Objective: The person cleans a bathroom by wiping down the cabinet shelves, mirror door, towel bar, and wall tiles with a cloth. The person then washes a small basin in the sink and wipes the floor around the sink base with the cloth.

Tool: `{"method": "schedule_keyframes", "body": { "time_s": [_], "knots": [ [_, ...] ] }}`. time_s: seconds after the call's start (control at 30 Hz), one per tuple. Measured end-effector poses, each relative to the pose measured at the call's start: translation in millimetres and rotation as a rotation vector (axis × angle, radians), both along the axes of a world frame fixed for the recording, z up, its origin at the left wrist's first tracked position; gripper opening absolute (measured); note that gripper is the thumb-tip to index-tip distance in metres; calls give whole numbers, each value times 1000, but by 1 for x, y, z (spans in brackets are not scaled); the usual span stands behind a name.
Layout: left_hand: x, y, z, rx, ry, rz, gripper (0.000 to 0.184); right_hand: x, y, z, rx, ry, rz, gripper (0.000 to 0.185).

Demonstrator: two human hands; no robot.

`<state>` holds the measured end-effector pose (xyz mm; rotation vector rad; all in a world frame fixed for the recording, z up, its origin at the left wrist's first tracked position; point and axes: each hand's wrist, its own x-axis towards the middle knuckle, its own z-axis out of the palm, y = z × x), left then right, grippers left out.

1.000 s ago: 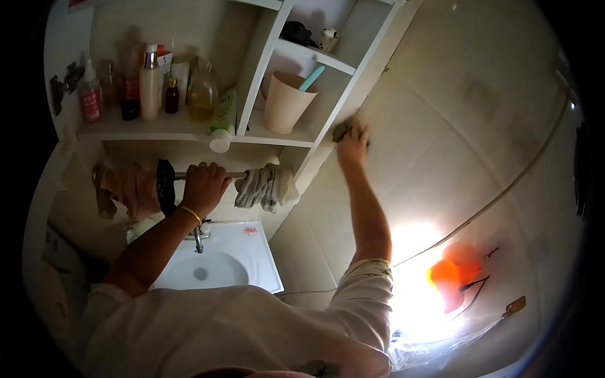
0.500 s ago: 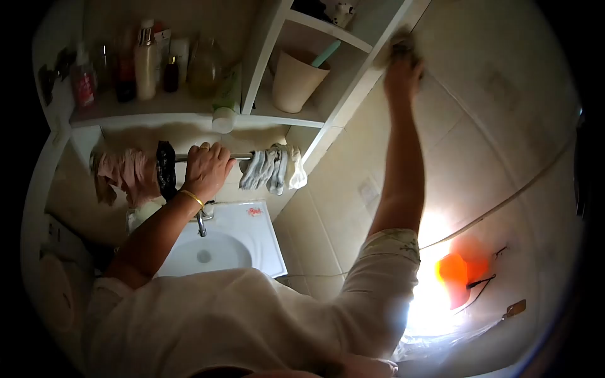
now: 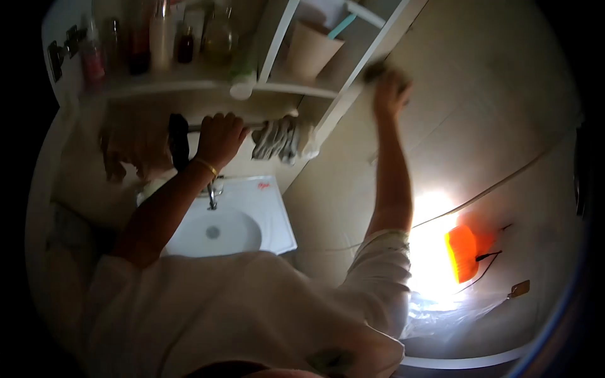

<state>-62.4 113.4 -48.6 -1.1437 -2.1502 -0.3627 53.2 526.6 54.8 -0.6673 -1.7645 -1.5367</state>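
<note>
My left hand (image 3: 220, 140) is closed around a metal rail (image 3: 254, 127) under the shelf. On the rail beside it hang a black band (image 3: 179, 142), some pinkish-brown cloth (image 3: 135, 151) and grey-white socks (image 3: 277, 140). Up at the tiled wall (image 3: 454, 126), my right hand (image 3: 391, 96) presses a dark crumpled cloth-like thing (image 3: 375, 72) to the tiles, close to the cabinet's side edge. Motion blur hides its exact kind. Below my left forearm is a white sink (image 3: 277, 220) with a metal tap (image 3: 212, 200).
The shelf (image 3: 157, 88) holds several bottles (image 3: 159, 41); a beige cup (image 3: 312, 53) with a turquoise-handled item stands in the cubby. At right, an orange lamp (image 3: 463, 254) glares above clear plastic (image 3: 441, 315). A cable (image 3: 498, 188) crosses the wall.
My right hand has slid down the wall with the dark cloth-like thing, relative to the shelf. My left hand still grips the rail. The camera view has tilted lower.
</note>
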Motion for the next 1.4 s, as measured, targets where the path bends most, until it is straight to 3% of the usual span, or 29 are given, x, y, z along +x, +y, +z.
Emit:
{"method": "schedule_keyframes", "body": {
  "time_s": [0.03,0.1,0.13,0.17,0.27,0.37,0.43,0.57,0.67,0.77,0.9,0.97,1.07,1.3,1.4],
  "knots": [
    [0,-1,1,2,0,-11,24,11,-9,37,-20,9,10,43],
    [0,-1,0,19,60,-23,25,26,-29,108,81,286,-143,46],
    [-1,-1,-1,10,46,-22,25,42,-38,136,73,407,-36,48],
    [-2,0,-1,5,35,-22,25,51,-45,154,69,531,70,50],
    [1,1,2,-37,-9,6,24,76,-75,145,80,672,13,50],
    [-3,1,-3,9,42,-13,23,85,-94,77,37,711,-141,49],
    [-5,1,-6,22,67,-23,23,90,-105,16,-157,603,-289,48],
    [-3,1,-7,0,34,-25,23,93,-103,-130,-403,212,14,43],
    [-5,0,-9,-2,55,-14,24,83,-110,-131,-482,113,-111,41],
    [-8,6,-12,20,58,-14,25,75,-101,-100,-578,36,-51,40],
    [-7,4,-10,-10,37,-16,26,48,-88,-81,-446,45,-66,41],
    [-6,3,-9,-7,36,-25,26,34,-72,-102,-376,36,-98,43],
    [-6,5,-10,0,74,-14,27,29,-57,-176,-462,-175,-121,45],
    [-7,4,-8,-34,52,7,26,127,-102,-362,-975,-742,-304,46],
    [-9,7,-10,-23,36,-5,25,135,-111,-347,-914,-810,-310,44]
  ]
}}
